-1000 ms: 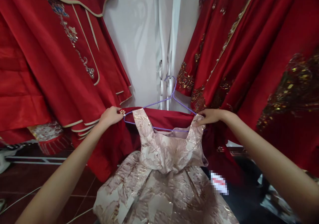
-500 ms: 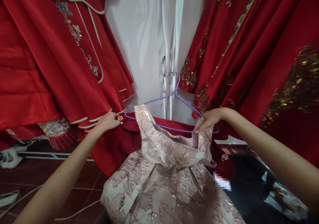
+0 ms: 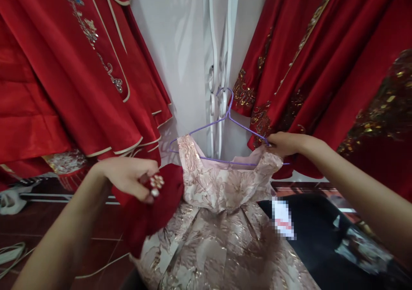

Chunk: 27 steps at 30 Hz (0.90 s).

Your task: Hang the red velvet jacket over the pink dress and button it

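Observation:
A sleeveless pale pink dress [image 3: 231, 182] with gold-lined floral brocade hangs on a purple hanger [image 3: 229, 114]. My right hand [image 3: 280, 144] is closed at the dress's right strap, where the hanger's arm ends; its fingertips are partly hidden. My left hand [image 3: 131, 178] pinches a dark red cloth [image 3: 169, 195] at its edge, beside a flower-shaped ornament [image 3: 156, 181] with a pearl. This cloth lies bunched against the left side of the dress. A white tag [image 3: 282, 217], blurred out, hangs at the dress's right side.
Red embroidered garments hang on the left [image 3: 96, 88] and right [image 3: 296, 83]. Between them stand white cabinet doors [image 3: 180, 45] with curved handles. A black surface [image 3: 309, 234] bearing a plastic bag [image 3: 363, 251] is at lower right. A white cable [image 3: 103, 266] crosses the tiled floor.
My left hand has moved down and nearer, bringing the dark red cloth from behind the dress round to its left front. My right hand has shifted outward along the strap.

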Each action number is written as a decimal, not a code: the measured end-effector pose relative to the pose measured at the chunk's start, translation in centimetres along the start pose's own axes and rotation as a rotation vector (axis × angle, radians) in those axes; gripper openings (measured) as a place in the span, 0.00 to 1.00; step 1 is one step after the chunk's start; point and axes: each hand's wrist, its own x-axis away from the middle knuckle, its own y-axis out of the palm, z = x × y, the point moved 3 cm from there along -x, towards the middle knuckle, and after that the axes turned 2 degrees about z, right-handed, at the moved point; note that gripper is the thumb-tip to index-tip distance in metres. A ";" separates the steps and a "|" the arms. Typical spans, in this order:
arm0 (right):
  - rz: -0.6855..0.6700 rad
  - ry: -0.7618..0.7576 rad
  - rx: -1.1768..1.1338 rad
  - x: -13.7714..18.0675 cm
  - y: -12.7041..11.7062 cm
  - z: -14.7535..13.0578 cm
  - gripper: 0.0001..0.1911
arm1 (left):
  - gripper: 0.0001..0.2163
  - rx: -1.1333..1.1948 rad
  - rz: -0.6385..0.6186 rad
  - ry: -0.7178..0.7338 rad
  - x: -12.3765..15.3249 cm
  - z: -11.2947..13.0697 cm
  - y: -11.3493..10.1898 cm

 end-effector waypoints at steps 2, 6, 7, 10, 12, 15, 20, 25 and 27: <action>0.044 0.009 -0.014 0.0 -0.1 -0.3 0.13 | 0.09 0.058 -0.192 0.116 -0.7 2.5 1.3; 0.175 0.051 0.009 0.4 -0.7 -0.4 0.15 | 0.12 -0.153 0.139 0.172 -4.2 2.6 0.1; 0.195 0.067 0.022 0.6 -0.8 -0.3 0.15 | 0.12 -0.233 0.298 0.195 -5.0 1.9 -0.7; 0.236 0.101 0.026 1.1 -1.0 -0.2 0.15 | 0.19 -0.443 0.712 0.241 -7.0 -0.6 -2.6; 0.268 0.097 0.016 1.1 -0.9 -0.2 0.14 | 0.22 -0.552 0.816 0.188 -8.5 -2.1 -3.0; 0.309 0.087 0.019 1.0 -0.5 -0.1 0.12 | 0.23 -0.642 0.823 0.103 -10.7 -3.3 -2.8; 0.406 0.063 0.007 1.9 -0.5 0.4 0.08 | 0.21 -0.712 0.880 0.019 -12.2 -3.2 -2.9; 0.455 0.010 0.016 3.5 -0.7 0.9 0.11 | 0.22 -0.677 0.946 -0.024 -10.6 -5.0 -3.1; 0.476 0.005 -0.009 4.1 -0.6 1.2 0.12 | 0.23 -0.671 0.937 -0.066 -9.6 -6.5 -2.8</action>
